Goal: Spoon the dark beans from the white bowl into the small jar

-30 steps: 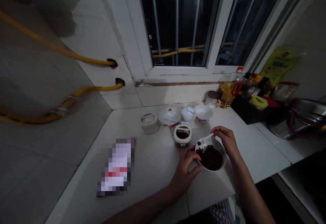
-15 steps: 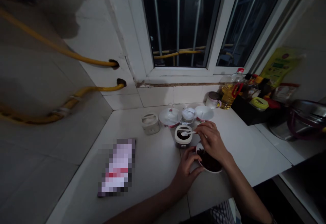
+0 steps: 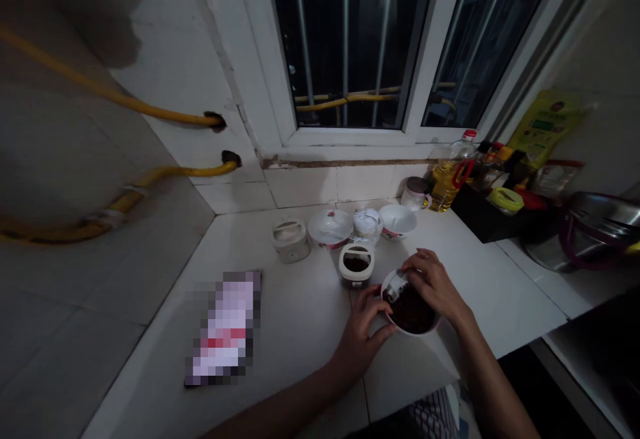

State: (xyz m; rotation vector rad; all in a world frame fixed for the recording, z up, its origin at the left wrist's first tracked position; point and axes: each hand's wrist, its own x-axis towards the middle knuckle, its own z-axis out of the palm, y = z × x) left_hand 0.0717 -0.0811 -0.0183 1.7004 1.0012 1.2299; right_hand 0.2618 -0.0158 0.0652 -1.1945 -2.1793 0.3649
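Note:
My left hand [image 3: 367, 324] grips the left rim of a white bowl [image 3: 419, 334] that holds dark, reddish-brown bits [image 3: 413, 309]. Over the bowl's right side, the fingers of my right hand [image 3: 434, 284] are closed on a small white spoon [image 3: 395, 287]. The spoon's head is down inside the bowl, at its upper left; most of its handle is hidden by the fingers. Just beyond my left hand stands a small container [image 3: 356, 279] with a pale rim and crossbar, and dark contents inside.
Behind are a pale lidded container [image 3: 291, 242], a shallow dish [image 3: 330, 227], a jar with a white top [image 3: 367, 221] and a white bowl [image 3: 399, 220]. An oil bottle [image 3: 445, 182] and a metal pot [image 3: 593, 232] stand right. A blurred-out object [image 3: 225, 329] lies left.
My right hand has moved the spoon from over the small container down and right into the bowl. My left hand still grips the bowl. The camera view has shifted slightly.

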